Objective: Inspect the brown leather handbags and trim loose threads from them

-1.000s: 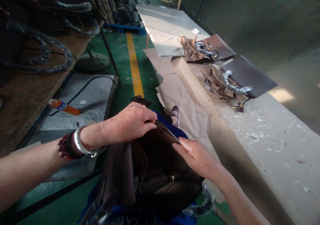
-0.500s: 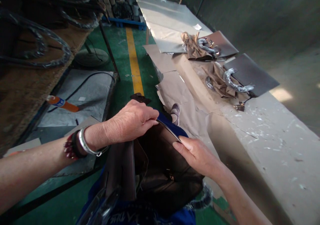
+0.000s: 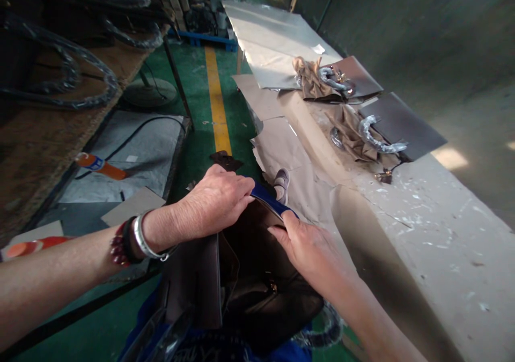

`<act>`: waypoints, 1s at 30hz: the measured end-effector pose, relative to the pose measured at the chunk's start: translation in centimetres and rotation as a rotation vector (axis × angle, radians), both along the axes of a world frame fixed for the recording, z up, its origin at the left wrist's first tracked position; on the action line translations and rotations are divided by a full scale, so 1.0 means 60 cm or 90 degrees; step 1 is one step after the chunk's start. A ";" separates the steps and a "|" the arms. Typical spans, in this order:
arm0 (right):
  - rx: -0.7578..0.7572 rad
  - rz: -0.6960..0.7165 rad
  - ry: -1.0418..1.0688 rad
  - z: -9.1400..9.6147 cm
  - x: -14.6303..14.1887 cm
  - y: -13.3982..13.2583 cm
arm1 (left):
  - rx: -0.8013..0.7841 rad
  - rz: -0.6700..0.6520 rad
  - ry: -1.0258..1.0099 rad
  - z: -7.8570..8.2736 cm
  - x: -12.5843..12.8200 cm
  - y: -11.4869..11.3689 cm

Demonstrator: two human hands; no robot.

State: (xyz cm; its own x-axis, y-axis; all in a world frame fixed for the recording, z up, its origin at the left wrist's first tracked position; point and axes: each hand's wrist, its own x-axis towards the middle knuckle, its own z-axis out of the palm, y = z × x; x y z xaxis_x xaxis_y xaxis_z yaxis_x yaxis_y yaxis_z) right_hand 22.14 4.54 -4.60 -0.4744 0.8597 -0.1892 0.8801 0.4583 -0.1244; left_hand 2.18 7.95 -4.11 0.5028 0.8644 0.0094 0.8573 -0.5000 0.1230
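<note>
A dark brown handbag lies open across my lap, its inside in shadow and a small gold-coloured metal fitting showing within. My left hand is closed over the far edge of the bag's opening, its fingertips partly hidden. Further right along that same edge, my right hand pinches the rim between thumb and fingers. A plastic-wrapped handle hangs out beside the bag at lower right, and another wrapped strip lies at its near left.
On the right, a paper-covered table bears brown bag pieces with wrapped handles. At left, a wooden bench holds more wrapped handles. Below it lies an orange bottle. A yellow line runs along the green floor.
My right hand has shifted slightly left and up along the bag's edge. My left hand keeps its hold, with its wrist a little further right. The view has moved slightly.
</note>
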 end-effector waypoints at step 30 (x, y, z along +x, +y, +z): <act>0.008 -0.001 -0.011 -0.006 -0.038 0.014 | -0.006 0.027 -0.050 -0.008 -0.009 -0.001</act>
